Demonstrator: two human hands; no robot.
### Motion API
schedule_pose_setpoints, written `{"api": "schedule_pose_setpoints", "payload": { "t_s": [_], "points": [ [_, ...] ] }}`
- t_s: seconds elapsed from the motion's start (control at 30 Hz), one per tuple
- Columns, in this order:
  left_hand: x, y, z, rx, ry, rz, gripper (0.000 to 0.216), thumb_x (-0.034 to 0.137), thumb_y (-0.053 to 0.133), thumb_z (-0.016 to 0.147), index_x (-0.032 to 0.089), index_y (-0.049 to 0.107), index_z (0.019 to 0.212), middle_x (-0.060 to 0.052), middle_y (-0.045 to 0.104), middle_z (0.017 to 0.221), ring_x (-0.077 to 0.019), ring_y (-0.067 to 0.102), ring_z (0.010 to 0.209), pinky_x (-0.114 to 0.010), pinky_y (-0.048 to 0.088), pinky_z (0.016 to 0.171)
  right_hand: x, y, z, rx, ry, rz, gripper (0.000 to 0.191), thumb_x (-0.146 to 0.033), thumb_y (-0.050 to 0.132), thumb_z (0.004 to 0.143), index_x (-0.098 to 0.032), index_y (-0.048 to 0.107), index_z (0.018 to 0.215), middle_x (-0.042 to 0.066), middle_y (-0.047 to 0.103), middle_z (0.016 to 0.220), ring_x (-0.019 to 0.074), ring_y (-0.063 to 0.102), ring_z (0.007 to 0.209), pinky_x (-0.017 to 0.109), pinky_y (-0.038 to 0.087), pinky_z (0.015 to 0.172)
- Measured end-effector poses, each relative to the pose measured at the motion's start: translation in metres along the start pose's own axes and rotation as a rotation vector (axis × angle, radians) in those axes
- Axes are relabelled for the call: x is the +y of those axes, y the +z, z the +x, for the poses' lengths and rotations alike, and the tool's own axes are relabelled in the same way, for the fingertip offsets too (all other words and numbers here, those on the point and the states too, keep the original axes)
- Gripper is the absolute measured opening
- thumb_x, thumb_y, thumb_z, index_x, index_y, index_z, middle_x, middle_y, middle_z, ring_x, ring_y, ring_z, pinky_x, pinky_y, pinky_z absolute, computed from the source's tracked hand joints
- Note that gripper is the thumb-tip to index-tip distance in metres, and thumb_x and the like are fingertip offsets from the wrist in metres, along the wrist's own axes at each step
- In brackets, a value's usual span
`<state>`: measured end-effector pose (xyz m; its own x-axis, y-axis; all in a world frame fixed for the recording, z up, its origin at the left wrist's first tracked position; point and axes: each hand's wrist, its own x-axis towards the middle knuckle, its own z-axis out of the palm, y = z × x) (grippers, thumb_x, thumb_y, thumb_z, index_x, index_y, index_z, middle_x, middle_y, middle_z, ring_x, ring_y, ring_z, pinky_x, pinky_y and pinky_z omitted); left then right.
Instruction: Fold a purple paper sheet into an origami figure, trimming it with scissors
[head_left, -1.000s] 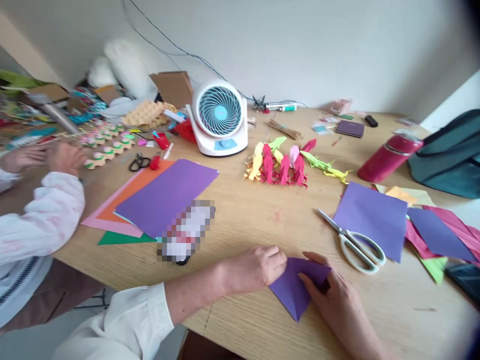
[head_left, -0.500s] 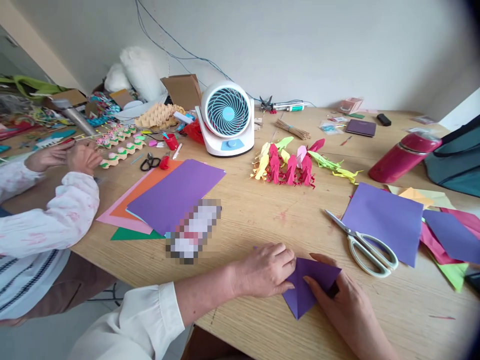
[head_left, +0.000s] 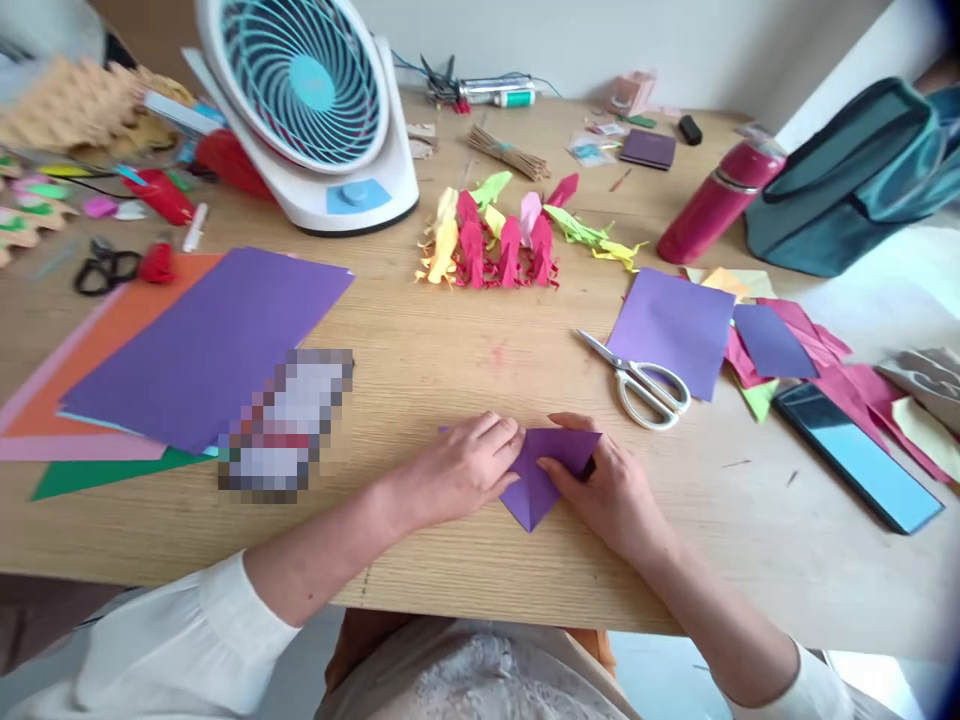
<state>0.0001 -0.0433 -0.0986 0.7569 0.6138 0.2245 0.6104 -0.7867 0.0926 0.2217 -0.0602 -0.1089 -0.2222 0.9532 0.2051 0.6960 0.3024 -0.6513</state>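
Observation:
A folded purple paper (head_left: 541, 470) lies on the wooden table (head_left: 465, 560) near its front edge, pointed end toward me. My left hand (head_left: 463, 468) presses on its left side with the fingers curled together. My right hand (head_left: 606, 488) pins its right side, fingertips pinching the fold. Both hands touch the paper and partly cover it.
White-handled scissors (head_left: 643, 384) lie just beyond my right hand beside a purple square (head_left: 671, 325). Several folded paper cranes (head_left: 501, 240) stand mid-table. A white fan (head_left: 307, 100), coloured paper sheets (head_left: 187, 350), a red bottle (head_left: 716, 200), a teal bag (head_left: 847, 180) and a phone (head_left: 859, 455) surround them.
The view has swung right and down, closer to the table; the person at the left is out of view. My hands stay pressed on the purple paper, working its fold.

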Motion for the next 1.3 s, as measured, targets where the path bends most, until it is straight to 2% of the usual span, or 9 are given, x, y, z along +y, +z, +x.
{"api": "schedule_pose_setpoints", "payload": {
  "t_s": [0.1,0.23,0.47,0.63,0.77,0.9,1.0,1.1,1.3],
  "points": [
    [-0.001,0.001,0.0,0.005,0.024,0.006,0.041,0.029,0.057,0.096,0.005,0.054,0.129,-0.013,0.064,0.117,-0.0262,0.057,0.105,-0.039,0.054,0.086,-0.001,0.0,0.0,-0.015,-0.035,-0.001,0.034,-0.026,0.064,0.09,-0.023,0.057,0.124,0.006,0.07,0.117,0.0226,0.069,0.106,0.037,0.057,0.089],
    [0.0,-0.001,-0.001,-0.015,0.022,0.023,0.039,0.03,0.053,0.098,0.006,0.054,0.13,-0.014,0.064,0.12,-0.026,0.057,0.108,-0.039,0.054,0.089,0.0,-0.001,-0.002,-0.003,-0.096,-0.017,0.032,-0.023,0.061,0.092,-0.022,0.055,0.124,0.008,0.069,0.115,0.0243,0.068,0.105,0.04,0.057,0.089],
    [-0.001,-0.002,-0.001,-0.043,0.038,0.032,0.038,0.03,0.053,0.099,0.007,0.055,0.129,-0.012,0.065,0.12,-0.0247,0.059,0.107,-0.038,0.053,0.09,0.0,-0.004,-0.004,0.04,-0.103,-0.003,0.028,-0.021,0.06,0.093,-0.021,0.056,0.121,0.008,0.069,0.114,0.0229,0.068,0.104,0.037,0.056,0.088],
    [-0.001,-0.002,0.0,-0.01,0.07,0.051,0.036,0.029,0.054,0.099,0.007,0.057,0.126,-0.012,0.066,0.119,-0.0248,0.059,0.106,-0.037,0.051,0.09,-0.001,-0.01,-0.006,0.051,-0.097,-0.012,0.025,-0.022,0.058,0.095,-0.022,0.057,0.12,0.006,0.069,0.106,0.0196,0.068,0.087,0.034,0.057,0.078],
    [-0.002,-0.001,0.0,-0.005,0.085,0.056,0.035,0.029,0.054,0.098,0.006,0.057,0.125,-0.013,0.066,0.12,-0.0251,0.059,0.106,-0.037,0.05,0.09,-0.002,-0.016,-0.008,0.138,-0.187,-0.054,0.025,-0.017,0.057,0.096,-0.022,0.06,0.12,0.007,0.064,0.102,0.0183,0.064,0.085,0.034,0.056,0.077],
    [-0.002,-0.001,0.0,-0.008,0.07,0.031,0.035,0.028,0.052,0.099,0.007,0.056,0.127,-0.014,0.066,0.12,-0.0254,0.059,0.107,-0.038,0.051,0.089,0.0,-0.019,-0.013,0.224,-0.306,-0.09,0.039,-0.01,0.059,0.093,-0.027,0.06,0.128,0.008,0.059,0.102,0.0198,0.063,0.087,0.036,0.057,0.073],
    [-0.002,-0.001,0.0,-0.01,0.061,0.018,0.035,0.029,0.05,0.1,0.007,0.055,0.128,-0.014,0.065,0.12,-0.025,0.06,0.106,-0.039,0.052,0.089,0.003,-0.02,-0.016,0.218,-0.4,-0.135,0.049,-0.005,0.061,0.09,-0.028,0.057,0.133,0.008,0.06,0.101,0.0189,0.063,0.084,0.034,0.056,0.069],
    [-0.002,-0.001,0.0,-0.013,0.056,0.007,0.035,0.03,0.049,0.101,0.008,0.055,0.127,-0.014,0.065,0.119,-0.0249,0.06,0.106,-0.039,0.052,0.091,0.003,-0.022,-0.018,0.2,-0.481,-0.188,0.05,-0.004,0.061,0.088,-0.028,0.058,0.132,0.006,0.063,0.098,0.0175,0.062,0.079,0.032,0.053,0.066],
    [-0.001,-0.001,0.001,0.007,0.055,0.011,0.034,0.027,0.05,0.1,0.007,0.056,0.126,-0.015,0.065,0.119,-0.0259,0.059,0.107,-0.039,0.052,0.089,-0.002,-0.024,-0.014,0.13,-0.435,-0.145,0.037,-0.006,0.059,0.09,-0.024,0.059,0.122,0.009,0.068,0.107,0.0202,0.066,0.09,0.035,0.055,0.076]
  ]
}}
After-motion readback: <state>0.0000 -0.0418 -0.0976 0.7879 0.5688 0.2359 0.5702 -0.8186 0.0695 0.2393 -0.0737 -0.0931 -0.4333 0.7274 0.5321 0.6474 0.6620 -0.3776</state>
